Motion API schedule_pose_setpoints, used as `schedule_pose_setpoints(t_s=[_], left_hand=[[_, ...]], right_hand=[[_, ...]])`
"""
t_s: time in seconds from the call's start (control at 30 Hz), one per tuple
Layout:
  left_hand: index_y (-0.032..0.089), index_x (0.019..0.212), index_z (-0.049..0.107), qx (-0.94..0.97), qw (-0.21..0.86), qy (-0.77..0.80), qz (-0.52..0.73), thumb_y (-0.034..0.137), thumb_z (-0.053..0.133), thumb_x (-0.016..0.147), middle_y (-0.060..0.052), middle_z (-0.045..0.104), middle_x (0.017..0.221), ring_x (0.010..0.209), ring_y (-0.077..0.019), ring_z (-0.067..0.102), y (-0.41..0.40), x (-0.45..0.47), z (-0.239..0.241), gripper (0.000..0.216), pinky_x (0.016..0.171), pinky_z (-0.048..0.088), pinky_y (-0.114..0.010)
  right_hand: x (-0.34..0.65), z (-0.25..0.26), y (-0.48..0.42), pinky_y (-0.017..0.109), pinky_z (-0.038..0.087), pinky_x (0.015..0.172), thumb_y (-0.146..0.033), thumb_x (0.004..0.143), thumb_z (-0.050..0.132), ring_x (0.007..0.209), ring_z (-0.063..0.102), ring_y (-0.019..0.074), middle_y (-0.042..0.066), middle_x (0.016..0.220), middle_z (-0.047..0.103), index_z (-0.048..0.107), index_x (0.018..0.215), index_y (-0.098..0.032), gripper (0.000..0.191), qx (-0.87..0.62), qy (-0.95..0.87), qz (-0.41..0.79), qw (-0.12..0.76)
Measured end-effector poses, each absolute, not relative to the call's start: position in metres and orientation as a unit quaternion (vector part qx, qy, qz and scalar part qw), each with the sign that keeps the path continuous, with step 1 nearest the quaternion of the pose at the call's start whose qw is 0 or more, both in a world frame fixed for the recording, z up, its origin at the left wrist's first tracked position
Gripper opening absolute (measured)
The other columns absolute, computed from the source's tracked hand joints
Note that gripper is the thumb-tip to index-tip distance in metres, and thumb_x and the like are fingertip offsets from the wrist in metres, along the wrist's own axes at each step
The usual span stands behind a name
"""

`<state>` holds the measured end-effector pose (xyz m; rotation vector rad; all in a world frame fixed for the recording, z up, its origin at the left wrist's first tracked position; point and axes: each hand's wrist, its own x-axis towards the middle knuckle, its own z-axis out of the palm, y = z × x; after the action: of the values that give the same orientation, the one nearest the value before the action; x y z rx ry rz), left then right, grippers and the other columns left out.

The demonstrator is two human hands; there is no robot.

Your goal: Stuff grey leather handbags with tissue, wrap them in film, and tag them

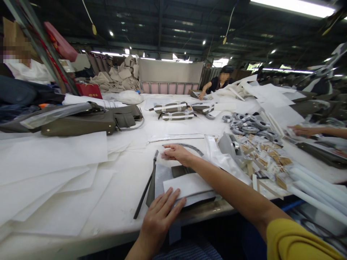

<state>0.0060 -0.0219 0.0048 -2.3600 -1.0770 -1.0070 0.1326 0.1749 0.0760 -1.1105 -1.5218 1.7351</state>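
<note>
A dark olive-grey bag [180, 171] lies flat at the table's front edge, mostly covered by sheets. On it rests a folded white foam sheet [192, 183], which my left hand [162, 213] presses with flat, spread fingers. Just beyond the sheet, my right hand [177, 153] is over the far side of the bag. Its fingers are drawn in at the tips, around something pale and blurred that I cannot make out. A curved grey-wrapped handle [193, 147] arcs behind that hand. Left of the bag lies a dark strap [145, 191].
White sheets [67, 173] are spread at the left, below wrapped bags [78, 121]. Grey rings [248, 124], small tags [267, 153] and white tubes [317, 187] crowd the right. A co-worker [219, 81] works across the table; another person's hand [303, 130] reaches in from the right.
</note>
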Motion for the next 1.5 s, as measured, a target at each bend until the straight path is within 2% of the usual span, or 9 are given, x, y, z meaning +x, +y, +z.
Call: schedule_pose_setpoints(t_s=[0.1, 0.23, 0.47, 0.63, 0.77, 0.97, 1.13, 1.3, 1.5], left_hand=[[0.025, 0.135, 0.056, -0.836, 0.171, -0.387, -0.35, 0.015, 0.047, 0.098, -0.004, 0.057, 0.14, 0.133, -0.0238, 0.049, -0.023, 0.006, 0.003, 0.039, 0.102, 0.048, -0.036], [0.025, 0.135, 0.056, -0.837, 0.165, -0.391, -0.346, 0.015, 0.049, 0.097, -0.004, 0.057, 0.14, 0.131, -0.0239, 0.051, -0.023, 0.006, 0.004, 0.039, 0.1, 0.049, -0.037], [0.022, 0.131, 0.058, -0.841, 0.142, -0.402, -0.334, 0.021, 0.047, 0.099, -0.005, 0.058, 0.138, 0.128, -0.0238, 0.053, -0.024, 0.007, 0.008, 0.034, 0.1, 0.05, -0.038], [0.018, 0.124, 0.061, -0.83, 0.13, -0.408, -0.356, 0.024, 0.044, 0.1, -0.006, 0.061, 0.135, 0.125, -0.0234, 0.056, -0.026, 0.009, 0.006, 0.03, 0.1, 0.049, -0.038], [0.018, 0.123, 0.061, -0.819, 0.119, -0.418, -0.375, 0.026, 0.045, 0.1, -0.007, 0.067, 0.125, 0.116, -0.0216, 0.062, -0.028, 0.01, 0.007, 0.029, 0.1, 0.05, -0.038], [0.016, 0.113, 0.061, -0.776, 0.083, -0.456, -0.427, 0.03, 0.05, 0.098, -0.011, 0.068, 0.115, 0.108, -0.0214, 0.064, -0.032, 0.012, -0.003, 0.024, 0.096, 0.053, -0.035], [0.018, 0.13, 0.053, -0.731, 0.07, -0.5, -0.459, 0.033, 0.053, 0.095, -0.013, 0.063, 0.122, 0.114, -0.0219, 0.061, -0.036, 0.015, -0.013, 0.038, 0.094, 0.055, -0.033], [0.021, 0.146, 0.037, -0.731, 0.043, -0.513, -0.448, 0.027, 0.065, 0.088, -0.016, 0.047, 0.145, 0.131, -0.0279, 0.049, -0.035, 0.015, -0.007, 0.065, 0.103, 0.05, -0.041], [0.019, 0.151, 0.028, -0.746, 0.002, -0.491, -0.45, 0.027, 0.07, 0.084, -0.011, 0.059, 0.136, 0.129, -0.0242, 0.051, -0.033, 0.013, -0.01, 0.079, 0.106, 0.049, -0.039]], right_hand=[[0.141, 0.079, 0.158, 0.03, 0.051, 0.088, -0.035, 0.079, 0.075, 0.083, 0.067, 0.0135, 0.004, 0.091, 0.072, 0.067, 0.101, -0.014, 0.032, -0.338, -0.604, 0.654, 0.304], [0.151, 0.074, 0.138, 0.029, 0.049, 0.084, -0.04, 0.076, 0.076, 0.083, 0.064, 0.0152, 0.003, 0.089, 0.071, 0.073, 0.092, -0.014, 0.03, -0.314, -0.676, 0.583, 0.323], [0.166, 0.068, 0.097, 0.027, 0.052, 0.08, -0.023, 0.083, 0.071, 0.085, 0.067, 0.0159, 0.003, 0.088, 0.072, 0.078, 0.089, -0.022, 0.009, -0.272, -0.804, 0.382, 0.365], [0.174, 0.061, 0.08, 0.024, 0.054, 0.081, -0.005, 0.083, 0.063, 0.088, 0.069, 0.0146, 0.003, 0.096, 0.072, 0.078, 0.097, -0.024, 0.028, -0.223, -0.855, 0.323, 0.338], [0.18, 0.061, 0.073, 0.024, 0.055, 0.079, -0.005, 0.083, 0.063, 0.088, 0.07, 0.0149, 0.004, 0.097, 0.073, 0.077, 0.1, -0.022, 0.027, -0.2, -0.886, 0.285, 0.306], [0.188, 0.061, 0.063, 0.025, 0.056, 0.082, -0.004, 0.085, 0.061, 0.088, 0.07, 0.0154, 0.004, 0.097, 0.075, 0.075, 0.099, -0.021, 0.027, -0.209, -0.887, 0.262, 0.318], [0.19, 0.059, 0.055, 0.027, 0.056, 0.088, -0.01, 0.089, 0.059, 0.095, 0.07, 0.016, 0.003, 0.102, 0.075, 0.073, 0.106, -0.023, 0.026, -0.202, -0.887, 0.255, 0.327], [0.191, 0.061, 0.05, 0.025, 0.056, 0.089, -0.011, 0.093, 0.054, 0.099, 0.069, 0.0145, 0.004, 0.106, 0.074, 0.071, 0.11, -0.023, 0.027, -0.173, -0.89, 0.276, 0.32], [0.191, 0.059, 0.048, 0.027, 0.055, 0.097, -0.009, 0.093, 0.052, 0.105, 0.069, 0.0149, 0.007, 0.106, 0.074, 0.071, 0.106, -0.019, 0.026, -0.125, -0.903, 0.233, 0.339]])
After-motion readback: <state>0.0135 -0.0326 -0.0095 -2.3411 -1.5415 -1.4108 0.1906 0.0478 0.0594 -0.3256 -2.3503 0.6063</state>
